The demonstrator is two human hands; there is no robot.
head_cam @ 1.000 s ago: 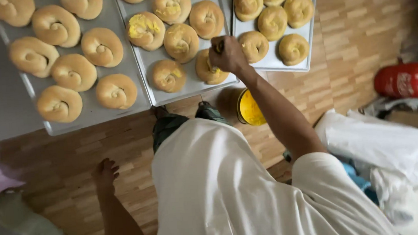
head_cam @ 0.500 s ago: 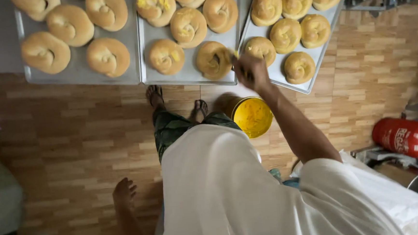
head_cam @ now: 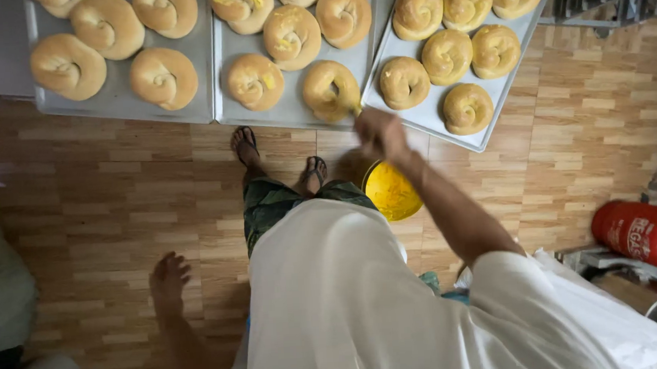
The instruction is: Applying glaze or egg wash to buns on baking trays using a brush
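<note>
Hanging loosely near the wearer's body, the left hand (head_cam: 169, 276) is dangling over the brown wood-pattern tiled floor (head_cam: 102, 213) with its fingers relaxed and slightly spread, holding nothing. Stretching out farther ahead, the right hand (head_cam: 380, 133) is curling tightly around a small brush whose yellow tip (head_cam: 356, 110) is only just showing, so its handle cannot be made out. Sitting directly below that hand, a round bowl of bright yellow egg wash (head_cam: 391, 190) is showing beside the wearer's sandalled feet. The brush tip is touching a golden-brown spiral bread roll (head_cam: 329, 90) lying at the near right corner of the middle grey metal baking tray (head_cam: 294, 117); this roll is looking glossy, coiled like a snail shell, with a darker crust along its outer ring. Other rolls on the same tray are carrying yellow smears. Flanking it, a left tray (head_cam: 118, 106) and a tilted right tray (head_cam: 431, 125) are holding similar coiled rolls. Lying far right, a red gas cylinder (head_cam: 643, 234) is resting on its side.
</note>
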